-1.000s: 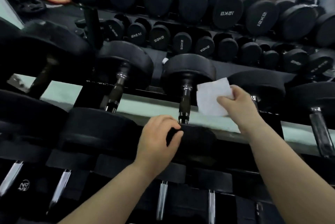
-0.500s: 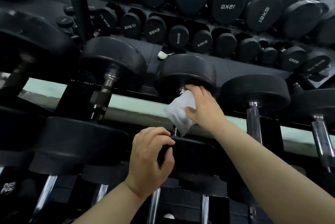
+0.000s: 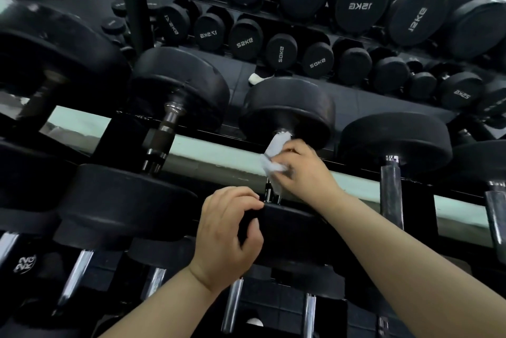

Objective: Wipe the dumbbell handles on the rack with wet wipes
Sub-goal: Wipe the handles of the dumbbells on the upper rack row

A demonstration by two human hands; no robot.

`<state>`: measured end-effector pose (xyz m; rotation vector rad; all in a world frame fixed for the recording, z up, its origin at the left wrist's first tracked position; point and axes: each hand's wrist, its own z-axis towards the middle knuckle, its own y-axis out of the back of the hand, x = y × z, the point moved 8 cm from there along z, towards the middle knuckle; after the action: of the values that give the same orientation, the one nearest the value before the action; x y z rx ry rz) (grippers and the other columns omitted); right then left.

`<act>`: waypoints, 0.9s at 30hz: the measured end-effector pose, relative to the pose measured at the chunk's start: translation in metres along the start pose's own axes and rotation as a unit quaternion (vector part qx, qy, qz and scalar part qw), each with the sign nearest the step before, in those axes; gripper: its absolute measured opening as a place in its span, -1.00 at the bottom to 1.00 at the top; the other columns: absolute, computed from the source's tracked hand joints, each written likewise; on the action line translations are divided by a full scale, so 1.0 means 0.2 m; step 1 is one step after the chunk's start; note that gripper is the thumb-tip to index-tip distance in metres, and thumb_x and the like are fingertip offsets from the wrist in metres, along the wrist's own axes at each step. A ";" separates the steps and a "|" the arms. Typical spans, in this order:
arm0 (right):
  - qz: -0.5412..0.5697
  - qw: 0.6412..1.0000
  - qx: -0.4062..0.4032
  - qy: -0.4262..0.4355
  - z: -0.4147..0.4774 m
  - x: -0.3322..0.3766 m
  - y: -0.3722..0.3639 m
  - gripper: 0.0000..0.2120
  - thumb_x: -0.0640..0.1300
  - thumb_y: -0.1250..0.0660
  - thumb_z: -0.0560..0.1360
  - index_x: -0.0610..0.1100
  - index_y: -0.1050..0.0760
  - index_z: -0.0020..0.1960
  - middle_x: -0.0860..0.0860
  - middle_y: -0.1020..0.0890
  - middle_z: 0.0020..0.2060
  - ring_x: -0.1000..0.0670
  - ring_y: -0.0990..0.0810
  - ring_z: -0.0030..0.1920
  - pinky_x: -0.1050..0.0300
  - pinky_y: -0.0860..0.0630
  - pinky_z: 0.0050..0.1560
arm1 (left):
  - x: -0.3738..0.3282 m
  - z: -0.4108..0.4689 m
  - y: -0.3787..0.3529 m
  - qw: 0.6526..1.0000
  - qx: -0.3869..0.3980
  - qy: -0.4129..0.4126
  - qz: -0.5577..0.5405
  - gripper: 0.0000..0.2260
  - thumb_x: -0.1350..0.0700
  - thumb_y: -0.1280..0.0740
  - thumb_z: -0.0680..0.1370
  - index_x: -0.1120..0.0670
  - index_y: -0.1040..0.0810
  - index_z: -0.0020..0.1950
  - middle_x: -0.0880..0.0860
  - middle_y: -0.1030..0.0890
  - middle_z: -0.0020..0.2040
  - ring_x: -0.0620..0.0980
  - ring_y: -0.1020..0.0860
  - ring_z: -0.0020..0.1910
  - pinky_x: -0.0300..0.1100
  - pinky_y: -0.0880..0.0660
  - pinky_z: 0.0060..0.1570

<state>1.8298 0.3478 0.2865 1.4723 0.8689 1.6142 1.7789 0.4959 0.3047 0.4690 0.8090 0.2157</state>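
Wiping is proceeding at centre frame: the right hand point(image 3: 304, 170) is pinching the wet wipe point(image 3: 273, 157) in its grip round the upper handle point(image 3: 270, 194), just below the far head point(image 3: 287, 107). The left hand point(image 3: 227, 233) is curling its grip over the near head point(image 3: 290, 225), apparently steadying it. Neighbouring handles point(image 3: 392, 195) are showing no wipe; most are likely awaiting cleaning. Mirrored labels point(image 3: 361, 6) at upper right are reading 15KG and 50KG.

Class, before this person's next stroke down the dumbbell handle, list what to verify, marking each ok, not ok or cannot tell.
1. Grip on wet wipe by right hand: ok, pinched.
2. Contact of wipe with handle below far head: ok.
3. Steadying by left hand on near head: ok, grips it.
4. Space on lower handle for the stroke: ok, bare metal shows.
5. Dampness of wipe: cannot tell.
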 end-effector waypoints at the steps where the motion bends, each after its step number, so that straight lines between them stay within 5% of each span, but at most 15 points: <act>1: 0.013 1.000 -0.015 0.016 0.00 0.00 0.01 -0.73 -0.06 -0.29 0.34 -0.25 -0.62 -0.18 -0.18 -0.61 -0.12 -0.17 -0.58 -0.11 0.32 -0.35 -0.10 | 0.00 0.00 0.00 1.000 0.001 0.001 0.001 -0.82 0.16 -0.18 0.36 0.02 -0.41 -0.05 -0.12 -0.45 -0.04 -0.14 -0.44 -0.01 -0.39 -0.25 0.14; 7: 0.016 0.987 0.100 0.128 -0.05 0.09 -0.07 -0.95 -0.29 -0.36 0.25 -0.26 -0.60 -0.34 -0.15 -0.61 -0.35 0.04 -0.50 -0.25 0.23 -0.41 -0.20 | 0.00 -0.01 0.00 1.000 -0.003 -0.003 0.001 -0.81 0.16 -0.18 0.37 0.02 -0.41 -0.05 -0.12 -0.45 -0.03 -0.14 -0.44 0.01 -0.38 -0.26 0.15; 13: 0.028 0.997 -0.044 0.051 0.11 0.03 0.05 -0.84 -0.27 -0.29 0.29 -0.30 -0.63 -0.26 -0.21 -0.66 -0.29 -0.15 -0.63 -0.23 0.27 -0.38 -0.15 | 0.01 0.00 0.00 1.000 0.004 0.004 -0.002 -0.82 0.16 -0.18 0.37 0.01 -0.41 -0.05 -0.11 -0.45 -0.04 -0.13 -0.44 0.00 -0.36 -0.28 0.12; 16: 0.028 0.991 0.036 0.125 0.02 0.11 -0.04 -0.88 -0.26 -0.32 0.28 -0.28 -0.60 -0.37 -0.18 -0.61 -0.42 -0.05 -0.56 -0.34 0.24 -0.38 -0.23 | 0.01 0.00 -0.01 1.000 0.008 0.006 -0.005 -0.82 0.16 -0.18 0.37 0.01 -0.41 -0.05 -0.12 -0.45 -0.03 -0.14 -0.44 0.01 -0.34 -0.28 0.11; 19: 0.029 0.980 0.098 0.171 -0.02 0.15 -0.07 -0.93 -0.31 -0.34 0.25 -0.28 -0.60 -0.33 -0.18 -0.61 -0.39 0.01 -0.45 -0.23 0.26 -0.38 -0.24 | 0.01 -0.01 0.00 1.000 0.002 0.001 -0.007 -0.82 0.16 -0.19 0.37 0.01 -0.41 -0.04 -0.11 -0.45 -0.03 -0.13 -0.44 0.01 -0.34 -0.28 0.12; 23: 0.029 0.999 0.022 0.039 0.12 0.02 0.00 -0.87 -0.27 -0.31 0.39 -0.25 -0.64 -0.14 -0.16 -0.64 -0.15 -0.03 -0.56 -0.10 0.26 -0.37 -0.07 | 0.02 -0.01 -0.01 1.000 0.005 0.004 -0.008 -0.82 0.16 -0.18 0.37 0.01 -0.41 -0.05 -0.11 -0.45 -0.03 -0.13 -0.45 0.00 -0.33 -0.30 0.11; 27: 0.011 0.987 0.067 0.144 0.03 0.15 -0.08 -0.90 -0.29 -0.34 0.18 -0.21 -0.62 -0.34 -0.11 -0.60 -0.45 0.00 -0.55 -0.41 0.27 -0.34 -0.28 | 0.02 -0.01 -0.01 1.000 0.006 0.010 -0.009 -0.81 0.17 -0.18 0.36 0.01 -0.41 -0.05 -0.12 -0.46 -0.03 -0.15 -0.44 0.01 -0.36 -0.29 0.12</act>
<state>1.8368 0.3822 0.2883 1.3619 1.1451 1.8452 1.7807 0.4965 0.3008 0.4710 0.8336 0.1995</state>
